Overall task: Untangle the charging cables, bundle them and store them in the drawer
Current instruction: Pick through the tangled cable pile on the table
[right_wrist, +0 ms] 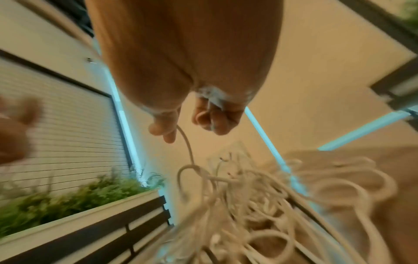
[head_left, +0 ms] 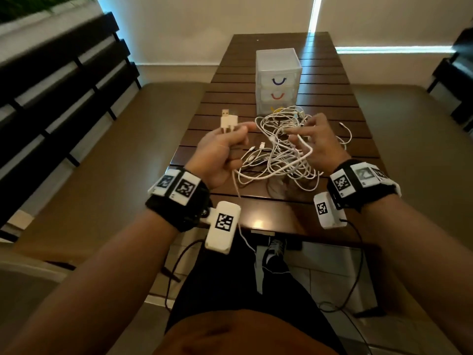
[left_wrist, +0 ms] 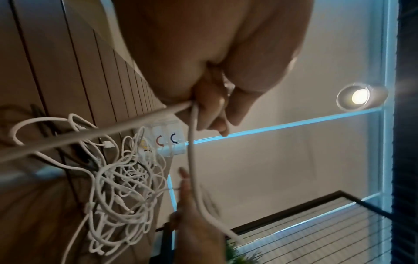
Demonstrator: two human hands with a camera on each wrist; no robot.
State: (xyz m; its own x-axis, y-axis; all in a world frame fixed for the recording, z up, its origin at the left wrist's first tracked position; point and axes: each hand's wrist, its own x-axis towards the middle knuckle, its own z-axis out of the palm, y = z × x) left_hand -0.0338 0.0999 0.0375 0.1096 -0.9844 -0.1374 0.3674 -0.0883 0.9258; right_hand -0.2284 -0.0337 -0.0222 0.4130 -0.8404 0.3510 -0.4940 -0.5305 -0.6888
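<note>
A tangle of white charging cables (head_left: 279, 152) lies on the dark slatted table (head_left: 258, 203), in front of a clear three-drawer unit (head_left: 277, 78) with blue, red and yellow handles; its drawers look closed. My left hand (head_left: 229, 143) is raised left of the tangle and grips one white cable, whose USB plug ends (head_left: 228, 121) stick up above the fist. That cable (left_wrist: 193, 160) runs down from the left fingers (left_wrist: 210, 114) to the pile (left_wrist: 122, 187). My right hand (head_left: 316, 139) hovers over the tangle's right side and pinches a cable strand (right_wrist: 187, 146) lifted from the blurred pile (right_wrist: 260, 205).
A loose cable end (head_left: 345, 129) trails right of the pile. A black slatted bench (head_left: 58, 98) stands at the left and a dark chair (head_left: 458, 80) at the right. The table's near edge (head_left: 271, 233) is above my legs and shoe. Black wrist-camera leads hang below both wrists.
</note>
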